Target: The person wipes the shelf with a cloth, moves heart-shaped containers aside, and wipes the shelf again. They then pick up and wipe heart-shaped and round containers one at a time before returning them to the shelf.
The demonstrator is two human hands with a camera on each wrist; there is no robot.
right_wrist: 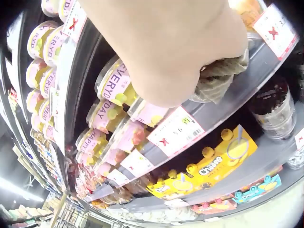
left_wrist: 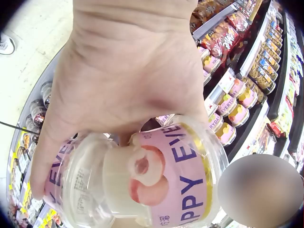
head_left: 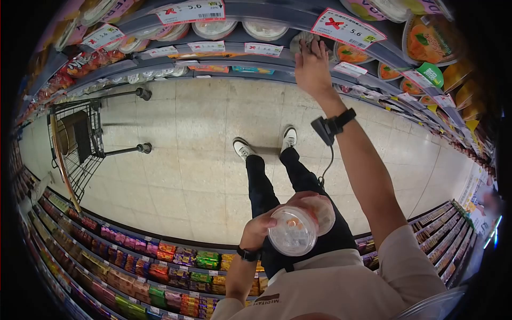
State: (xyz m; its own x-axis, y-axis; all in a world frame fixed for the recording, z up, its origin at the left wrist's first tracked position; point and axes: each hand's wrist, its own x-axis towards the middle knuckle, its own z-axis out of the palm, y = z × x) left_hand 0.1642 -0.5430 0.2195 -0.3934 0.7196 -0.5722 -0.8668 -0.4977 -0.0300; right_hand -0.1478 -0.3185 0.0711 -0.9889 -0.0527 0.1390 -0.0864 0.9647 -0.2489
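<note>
Two clear-lidded plastic cups (head_left: 292,230) are gripped side by side by my left hand (head_left: 261,226), low in front of the body. In the left wrist view, the fingers of my left hand (left_wrist: 128,76) go round the cups, and one pink label (left_wrist: 168,173) shows peaches. My right hand (head_left: 314,72) reaches out to the shelf, its fingers lying over a crumpled grey-green cloth (head_left: 303,41) between cups. The right wrist view shows the striped cloth (right_wrist: 218,83) beneath my right hand (right_wrist: 166,52) at the shelf edge; the fingertips are hidden there.
Shelves of cups with price tags (head_left: 349,29) curve across the top. A shopping cart (head_left: 80,141) stands on the tiled floor (head_left: 202,128) at left. Snack shelves (head_left: 170,258) run behind the body. Yellow packs (right_wrist: 209,166) lie one shelf below the cloth.
</note>
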